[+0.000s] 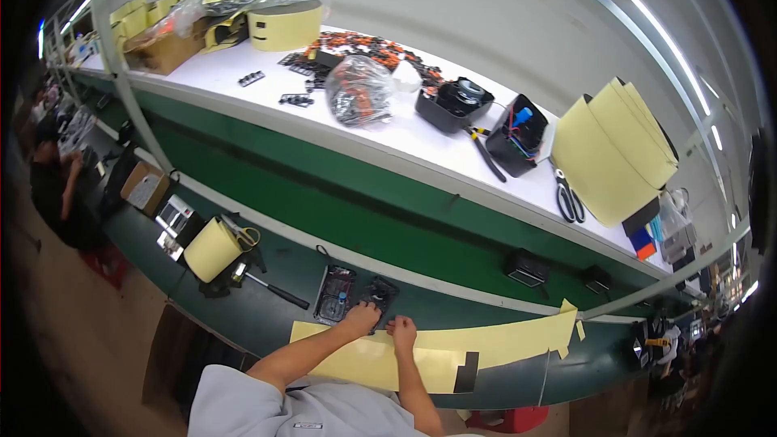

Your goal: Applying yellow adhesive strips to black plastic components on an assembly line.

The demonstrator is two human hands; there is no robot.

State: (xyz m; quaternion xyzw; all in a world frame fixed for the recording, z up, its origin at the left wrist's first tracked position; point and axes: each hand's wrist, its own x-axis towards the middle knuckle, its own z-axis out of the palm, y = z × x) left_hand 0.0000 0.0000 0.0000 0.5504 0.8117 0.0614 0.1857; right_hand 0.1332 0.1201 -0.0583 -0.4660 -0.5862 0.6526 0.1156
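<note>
Two dark, shallow plastic housings lie side by side on the green bench in front of me. In the left housing small parts show, one of them blue. My left hand is closed at the near end of the right-hand black housing, its fingers gripping that piece. Just to the right, my right hand is closed, fingertips pinched together by the housing's near corner. Whatever it pinches is too small to make out. Under both forearms stretches a long pale yellow sheet with a dark patch on it.
Left on the bench are a hammer and a yellow roll. The raised white shelf carries black housings, scissors, a plastic bag of parts, and yellow sheets. Another person sits at far left.
</note>
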